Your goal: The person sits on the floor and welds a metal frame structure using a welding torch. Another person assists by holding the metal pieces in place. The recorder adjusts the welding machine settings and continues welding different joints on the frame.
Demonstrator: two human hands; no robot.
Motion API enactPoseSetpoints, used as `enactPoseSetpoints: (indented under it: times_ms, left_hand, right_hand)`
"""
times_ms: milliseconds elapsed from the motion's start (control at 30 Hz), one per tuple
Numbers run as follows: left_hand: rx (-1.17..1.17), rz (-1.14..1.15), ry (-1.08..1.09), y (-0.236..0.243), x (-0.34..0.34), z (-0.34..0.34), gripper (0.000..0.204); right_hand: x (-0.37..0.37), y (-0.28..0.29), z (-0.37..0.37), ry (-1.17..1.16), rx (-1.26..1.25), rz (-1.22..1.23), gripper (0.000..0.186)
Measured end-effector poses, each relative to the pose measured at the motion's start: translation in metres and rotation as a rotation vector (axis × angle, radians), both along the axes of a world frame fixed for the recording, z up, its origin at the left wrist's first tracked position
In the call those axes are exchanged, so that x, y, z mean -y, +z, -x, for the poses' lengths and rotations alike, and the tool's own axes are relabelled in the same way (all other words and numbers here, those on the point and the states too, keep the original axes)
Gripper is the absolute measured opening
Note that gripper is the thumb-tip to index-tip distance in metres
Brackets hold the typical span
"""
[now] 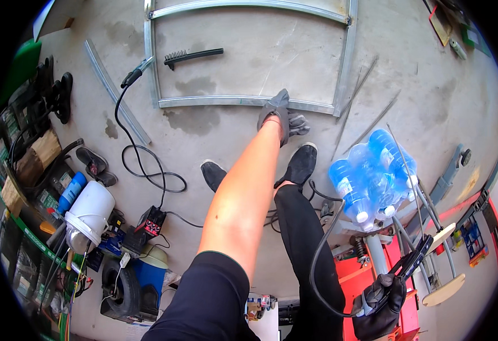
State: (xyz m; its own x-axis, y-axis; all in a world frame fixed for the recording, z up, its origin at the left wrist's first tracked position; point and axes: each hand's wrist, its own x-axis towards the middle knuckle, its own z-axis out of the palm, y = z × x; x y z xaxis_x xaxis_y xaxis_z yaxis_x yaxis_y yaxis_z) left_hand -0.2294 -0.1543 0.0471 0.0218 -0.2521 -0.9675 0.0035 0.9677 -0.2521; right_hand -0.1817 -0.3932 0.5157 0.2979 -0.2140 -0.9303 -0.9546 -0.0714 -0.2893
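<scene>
My left arm reaches forward, and my left hand, in a grey glove, is closed on the near bar of a metal frame lying on the concrete floor. At the lower right my right hand, in a dark glove, grips a black welding electrode holder. A thin electrode points up from its jaws, and a cable hangs from the handle. Inside the frame lies a black wire brush. An earth clamp is at the frame's left corner, its cable running back to a small welding machine.
Thin metal rods and a pack of blue-tinted bottles are to the right. Red equipment stands beside my right leg. A loose metal strip, a white bucket and cluttered shelving occupy the left.
</scene>
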Motion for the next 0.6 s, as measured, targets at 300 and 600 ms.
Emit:
enactPoseSetpoints:
  times_ms: [300, 600]
  left_hand:
    - [-0.136, -0.432, -0.781, 0.167, -0.030, 0.204, 0.040]
    - [-0.460, 0.023, -0.799, 0.374, 0.037, 0.499, 0.046]
  right_hand:
    - [-0.002, 0.037, 0.028, 0.057, 0.008, 0.047, 0.036]
    - [0.002, 0.051, 0.055, 0.077, 0.054, 0.013, 0.022]
